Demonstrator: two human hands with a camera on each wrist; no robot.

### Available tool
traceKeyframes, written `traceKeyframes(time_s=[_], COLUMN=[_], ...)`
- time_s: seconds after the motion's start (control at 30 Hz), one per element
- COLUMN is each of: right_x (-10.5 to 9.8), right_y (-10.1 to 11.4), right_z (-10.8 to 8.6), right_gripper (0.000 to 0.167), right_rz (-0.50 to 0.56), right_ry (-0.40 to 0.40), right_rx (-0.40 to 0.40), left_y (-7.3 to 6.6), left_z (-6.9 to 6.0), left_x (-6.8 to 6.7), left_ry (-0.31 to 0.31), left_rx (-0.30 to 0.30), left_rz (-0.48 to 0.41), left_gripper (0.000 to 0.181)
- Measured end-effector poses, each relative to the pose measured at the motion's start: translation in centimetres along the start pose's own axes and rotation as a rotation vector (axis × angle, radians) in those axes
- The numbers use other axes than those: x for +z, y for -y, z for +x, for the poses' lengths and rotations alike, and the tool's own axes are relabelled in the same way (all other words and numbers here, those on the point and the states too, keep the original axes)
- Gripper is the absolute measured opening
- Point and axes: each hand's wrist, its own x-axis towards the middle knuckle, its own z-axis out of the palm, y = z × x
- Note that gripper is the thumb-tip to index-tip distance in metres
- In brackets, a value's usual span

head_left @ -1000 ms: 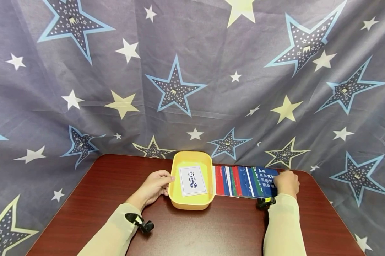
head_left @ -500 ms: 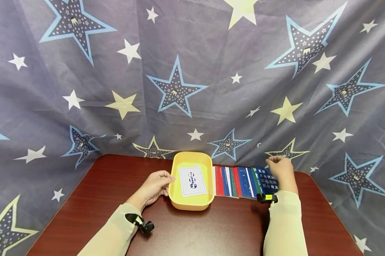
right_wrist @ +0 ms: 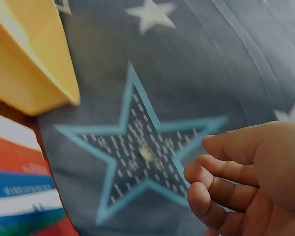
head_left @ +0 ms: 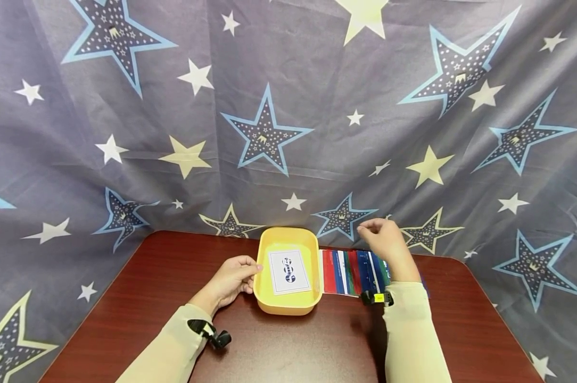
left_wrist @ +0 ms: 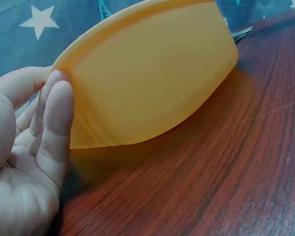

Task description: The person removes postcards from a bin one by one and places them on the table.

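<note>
A yellow plastic bin (head_left: 288,307) stands on the table, with a white card (head_left: 289,273) bearing a dark blue printed design lying inside. My left hand (head_left: 229,279) pinches the bin's left rim between thumb and fingers; the left wrist view shows this hand (left_wrist: 34,132) at the wall of the bin (left_wrist: 152,78). To the right, a row of overlapping coloured cards (head_left: 334,271) in red, blue, white and green lies against the bin. Above that row hovers my right hand (head_left: 386,244), its fingers loosely bent and nothing between them; it hides part of the cards.
The dark red wooden table (head_left: 317,351) reaches back to a grey curtain (head_left: 288,133) printed with stars, hanging close behind the bin and cards. Black wrist cameras are strapped over both cream sleeves (head_left: 413,335).
My right hand has lifted from the right end of the card row and moved left over it. The left hand and the bin keep their place.
</note>
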Motion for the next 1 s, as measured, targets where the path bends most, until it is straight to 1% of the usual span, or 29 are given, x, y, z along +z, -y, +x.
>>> traceKeyframes(time_s=[0.17, 0.4, 0.5, 0.57, 0.63, 0.7, 0.77, 0.87, 0.9, 1.0], right_x=[2.2, 4.8, 6.2, 7.2, 8.3, 9.3, 10.5, 12.3, 12.9, 14.5], right_y=[2.4, 5.3, 6.8, 7.8, 8.8, 9.7, 10.4, 11.2, 11.4, 11.7], right_z=[-0.1, -0.3, 0.3, 0.9, 1.7, 2.5, 3.2, 4.0, 4.2, 4.2], right_gripper=[0.029, 0.026, 0.032, 0.037, 0.042, 0.044, 0.042, 0.041, 0.041, 0.047], right_rz=[0.008, 0.039, 0.016, -0.001, -0.022, -0.042, -0.097, -0.243, -0.283, -0.415], right_ry=[0.060, 0.174, 0.245, 0.296, 0.348, 0.394, 0.427, 0.472, 0.478, 0.459], right_rx=[-0.056, -0.067, -0.109, -0.117, -0.116, -0.091, -0.081, -0.080, -0.077, -0.091], left_y=[0.2, 0.3, 0.0, -0.1, -0.3, -0.3, -0.4, -0.3, -0.2, -0.2], left_z=[0.1, 0.0, -0.1, -0.1, -0.2, -0.2, -0.2, -0.1, -0.1, -0.1], left_x=[-0.1, 0.0, 0.0, 0.0, 0.0, 0.0, 0.1, 0.1, 0.1, 0.1], left_ry=[-0.001, 0.005, -0.006, -0.013, -0.012, -0.010, -0.006, -0.009, -0.006, 0.004], left_rx=[0.006, 0.005, 0.002, 0.000, 0.000, -0.003, -0.004, -0.009, -0.008, -0.002], left_rz=[-0.005, 0.003, -0.003, -0.012, -0.011, -0.012, -0.009, -0.017, -0.015, -0.010], left_gripper=[0.011, 0.010, 0.011, 0.011, 0.011, 0.011, 0.011, 0.011, 0.011, 0.010])
